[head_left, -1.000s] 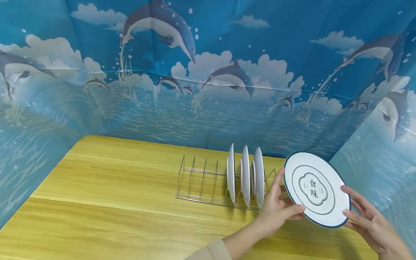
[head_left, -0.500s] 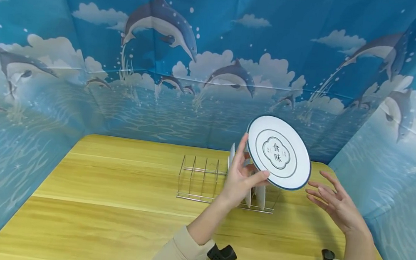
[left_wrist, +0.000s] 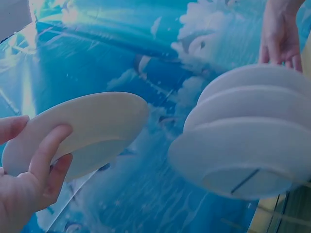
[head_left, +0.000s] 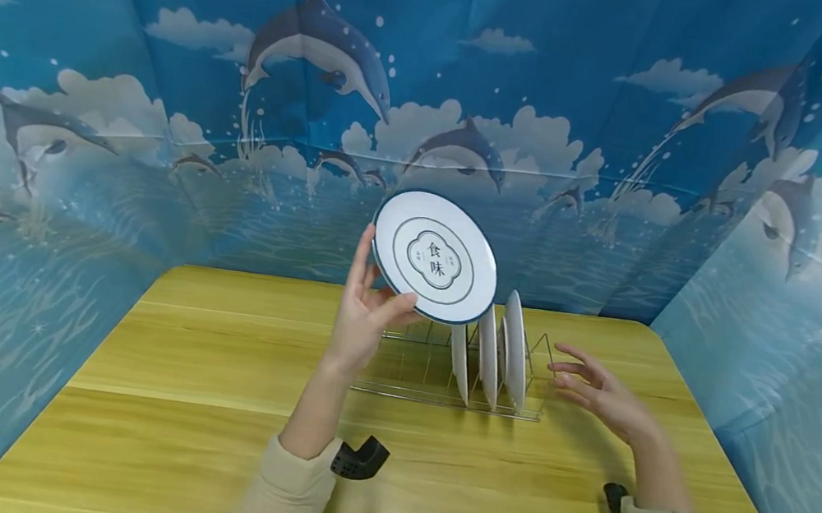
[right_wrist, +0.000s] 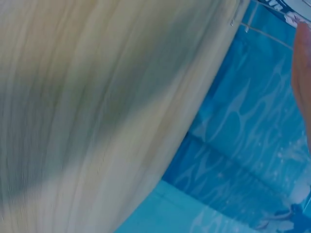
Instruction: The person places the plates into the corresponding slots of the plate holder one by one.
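Observation:
A white plate (head_left: 434, 260) with a dark blue rim and two dark characters at its centre is raised above the rack's left part. My left hand (head_left: 368, 318) pinches its lower left edge, thumb on the face and fingers behind; the left wrist view shows the plate's underside (left_wrist: 104, 121). Below and to the right, three white plates (head_left: 516, 353) stand on edge in a wire dish rack (head_left: 405, 392). My right hand (head_left: 595, 390), fingers loosely bent and holding nothing, is at the rack's right end. Only a sliver of that hand (right_wrist: 302, 77) enters the right wrist view.
The rack stands toward the back of a yellow wood-grain table (head_left: 167, 398). Behind and beside the table hangs a blue curtain (head_left: 273, 218) printed with dolphins. Black wrist mounts (head_left: 360, 458) sit at both sleeves.
The left hand has carried the plate leftward and up, from right of the rack to above its left part. The right hand has let go of the plate and moved left toward the rack.

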### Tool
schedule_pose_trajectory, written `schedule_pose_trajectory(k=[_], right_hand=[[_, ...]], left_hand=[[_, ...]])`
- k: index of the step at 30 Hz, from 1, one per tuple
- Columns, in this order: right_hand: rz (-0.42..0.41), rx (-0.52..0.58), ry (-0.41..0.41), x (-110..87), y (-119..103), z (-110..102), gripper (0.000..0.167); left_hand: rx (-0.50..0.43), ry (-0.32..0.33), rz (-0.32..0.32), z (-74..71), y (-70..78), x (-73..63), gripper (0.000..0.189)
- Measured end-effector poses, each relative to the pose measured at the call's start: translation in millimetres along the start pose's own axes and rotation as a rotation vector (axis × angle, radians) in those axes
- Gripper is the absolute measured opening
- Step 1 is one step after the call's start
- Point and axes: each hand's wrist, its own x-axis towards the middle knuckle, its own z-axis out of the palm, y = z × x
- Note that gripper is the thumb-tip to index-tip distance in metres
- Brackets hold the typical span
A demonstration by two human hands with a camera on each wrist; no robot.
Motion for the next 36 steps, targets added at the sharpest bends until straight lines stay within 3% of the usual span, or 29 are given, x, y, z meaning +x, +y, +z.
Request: schedule_pose_trajectory(k=[8,16,22,30,36], right_hand=[[-0.055,0.009,-0.001,6.1,7.2,2.8,0.056],[-0.071,0.035,-0.064,10.2,9.5,2.1,0.055],[-0.071,0.097,-0.097,12.2,12.0,-0.6,0.056],[-0.043,0.094,-0.102,14.0,13.2,-3.1,0.056],[-0.027,0.093,-0.11,14.9,12.5,-3.2,0.058]], left_hand=[[0.075,0.072,-0.058,-30.2,13.0,-7.7,0.093],[0.183,0.072,-0.169,-45.2,9.0,-13.4,0.092],[0.241,0.028,-0.262,-46.1,0.5,-16.5,0.09],[0.301,-0.046,-0.273,-38.3,-11.0,-15.0,0.087],[0.357,-0.078,-0.316,-28.9,-19.1,-12.6,0.086]])
